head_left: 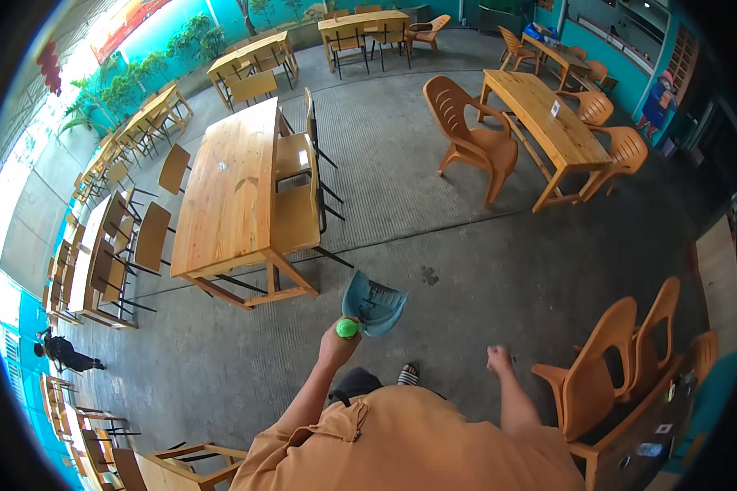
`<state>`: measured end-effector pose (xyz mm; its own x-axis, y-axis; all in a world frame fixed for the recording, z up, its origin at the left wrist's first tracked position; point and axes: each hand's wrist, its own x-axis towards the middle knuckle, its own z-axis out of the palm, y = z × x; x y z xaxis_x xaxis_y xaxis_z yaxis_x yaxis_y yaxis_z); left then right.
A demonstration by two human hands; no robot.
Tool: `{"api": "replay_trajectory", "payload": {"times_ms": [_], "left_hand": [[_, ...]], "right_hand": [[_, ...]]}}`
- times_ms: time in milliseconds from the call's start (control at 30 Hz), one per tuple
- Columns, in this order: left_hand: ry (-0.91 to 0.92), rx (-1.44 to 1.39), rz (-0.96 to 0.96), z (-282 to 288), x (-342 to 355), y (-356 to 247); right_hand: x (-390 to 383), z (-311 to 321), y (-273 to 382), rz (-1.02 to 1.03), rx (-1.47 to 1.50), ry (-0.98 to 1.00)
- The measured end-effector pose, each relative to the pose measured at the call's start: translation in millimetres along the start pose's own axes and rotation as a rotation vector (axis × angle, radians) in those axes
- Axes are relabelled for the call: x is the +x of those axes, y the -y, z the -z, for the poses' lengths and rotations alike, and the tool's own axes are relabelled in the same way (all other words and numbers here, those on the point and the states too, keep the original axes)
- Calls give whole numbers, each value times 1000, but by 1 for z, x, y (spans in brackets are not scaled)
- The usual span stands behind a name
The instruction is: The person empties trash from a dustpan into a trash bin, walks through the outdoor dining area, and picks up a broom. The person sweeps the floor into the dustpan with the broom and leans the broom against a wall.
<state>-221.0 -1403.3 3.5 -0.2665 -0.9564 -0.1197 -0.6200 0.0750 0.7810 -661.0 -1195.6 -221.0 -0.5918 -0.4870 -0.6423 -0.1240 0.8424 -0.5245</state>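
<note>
My left hand (338, 345) is wrapped round the bright green handle end of a blue-grey dustpan (377, 304). The pan part hangs over the concrete floor just beyond that hand, its ribbed inside facing up. Most of the handle is hidden, as I see it from above. My right hand (498, 358) swings low at my right side, fingers curled in, and nothing shows in it. It is nearest to the brown plastic chairs (602, 368) on the right, apart from them.
A long wooden table (233, 180) with chairs stands ahead on the left. Another wooden table (549, 119) and a plastic armchair (475, 139) are ahead right. A dark patch (429, 275) marks the concrete floor (467, 254). Someone in dark clothes (67, 353) is far left.
</note>
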Motion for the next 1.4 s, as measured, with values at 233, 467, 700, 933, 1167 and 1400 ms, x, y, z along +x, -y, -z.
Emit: {"api": "replay_trajectory", "payload": {"times_ms": [233,467,700,933,1167,1400], "left_hand": [[-112,-74,-49,-20,167,4],[-105,-77,20,-22,379,7],[-89,-65,27,5,566,-18],[-80,-49,9,20,716,-42],[-171,-23,-51,24,864,-28],[-202,-189,166,62,1004,-44]], "right_hand": [[111,4,211,206,165,6],[192,-35,184,57,-376,229],[229,24,293,-271,-462,262],[351,-23,453,-235,-58,98],[546,-78,567,222,-492,117],[683,-30,788,-48,-331,301]]}}
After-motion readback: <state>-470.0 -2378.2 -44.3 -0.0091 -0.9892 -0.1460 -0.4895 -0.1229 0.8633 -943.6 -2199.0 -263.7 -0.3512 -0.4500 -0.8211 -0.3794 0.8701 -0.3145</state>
